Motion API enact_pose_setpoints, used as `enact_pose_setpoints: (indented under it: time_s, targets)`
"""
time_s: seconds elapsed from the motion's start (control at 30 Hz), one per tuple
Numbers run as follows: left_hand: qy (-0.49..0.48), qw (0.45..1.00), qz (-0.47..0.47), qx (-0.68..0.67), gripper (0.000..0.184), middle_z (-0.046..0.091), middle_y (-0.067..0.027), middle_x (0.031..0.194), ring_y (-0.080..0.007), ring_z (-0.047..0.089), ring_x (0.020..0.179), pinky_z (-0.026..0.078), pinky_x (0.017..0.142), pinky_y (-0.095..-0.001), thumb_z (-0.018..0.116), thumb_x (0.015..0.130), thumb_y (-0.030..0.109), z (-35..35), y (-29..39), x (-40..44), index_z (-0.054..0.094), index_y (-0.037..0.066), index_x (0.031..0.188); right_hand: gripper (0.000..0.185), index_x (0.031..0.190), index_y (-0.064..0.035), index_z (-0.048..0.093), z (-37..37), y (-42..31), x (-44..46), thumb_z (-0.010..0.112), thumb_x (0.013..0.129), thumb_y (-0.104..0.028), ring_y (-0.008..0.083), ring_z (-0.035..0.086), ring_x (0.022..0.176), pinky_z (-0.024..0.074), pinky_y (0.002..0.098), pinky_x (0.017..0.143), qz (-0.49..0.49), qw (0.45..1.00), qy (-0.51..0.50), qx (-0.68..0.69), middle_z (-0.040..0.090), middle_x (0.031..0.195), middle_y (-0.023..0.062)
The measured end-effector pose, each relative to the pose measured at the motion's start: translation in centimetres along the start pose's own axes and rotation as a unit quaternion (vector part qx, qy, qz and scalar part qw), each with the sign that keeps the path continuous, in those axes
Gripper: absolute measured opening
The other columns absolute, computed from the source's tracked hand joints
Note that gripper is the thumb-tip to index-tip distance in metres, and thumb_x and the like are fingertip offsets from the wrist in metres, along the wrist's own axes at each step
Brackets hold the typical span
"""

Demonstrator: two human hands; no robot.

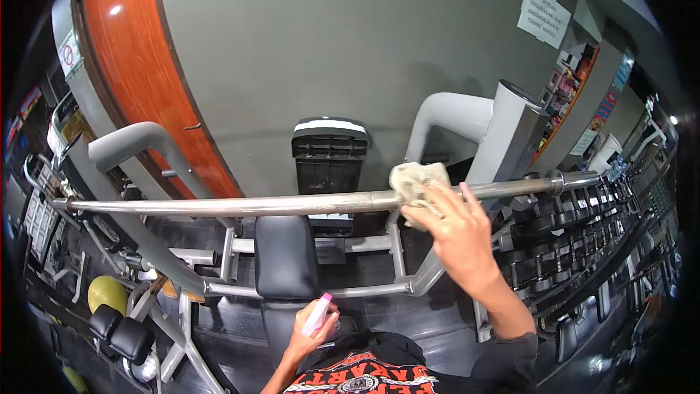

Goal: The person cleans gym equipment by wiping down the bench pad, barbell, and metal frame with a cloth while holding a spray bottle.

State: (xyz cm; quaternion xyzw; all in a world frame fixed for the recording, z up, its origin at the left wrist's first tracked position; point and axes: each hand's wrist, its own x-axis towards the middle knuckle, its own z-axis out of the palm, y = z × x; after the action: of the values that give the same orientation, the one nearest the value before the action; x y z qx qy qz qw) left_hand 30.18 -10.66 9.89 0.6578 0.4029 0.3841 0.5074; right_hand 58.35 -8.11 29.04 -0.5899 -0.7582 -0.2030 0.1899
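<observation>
A long metal barbell bar lies across the grey uprights of a bench press frame. My right hand presses a pale, crumpled cloth against the bar, right of its middle, with the fingers bent over the cloth. Low in the view, my left hand is wrapped round a small white bottle with a pink top, held in front of my black shirt. The black padded bench is below the bar, beyond my left hand.
Racks of dumbbells stand at the right. An orange door is at the left of the grey wall. A black and white step platform leans upright against the wall. At lower left are a yellow-green ball and black pads.
</observation>
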Motion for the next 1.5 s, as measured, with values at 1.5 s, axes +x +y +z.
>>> enact_pose_setpoints:
  time_s: [1.5]
  targets:
    - [-0.067, 0.996, 0.049, -0.019, 0.010, 0.063, -0.0067, 0.081, -0.0123, 0.060, 0.066, 0.048, 0.061, -0.0268, 0.066, 0.085, 0.005, 2.4, -0.1, 1.2, 0.061, 0.001, 0.093, 0.050, 0.119, -0.0157, 0.065, 4.7, 2.2, -4.7, 0.056, 0.075, 0.007, 0.0405, 0.055, 0.111, 0.0455, 0.0460, 0.096, 0.279, 0.935, 0.216, 0.025, 0.058, 0.114, 0.0196]
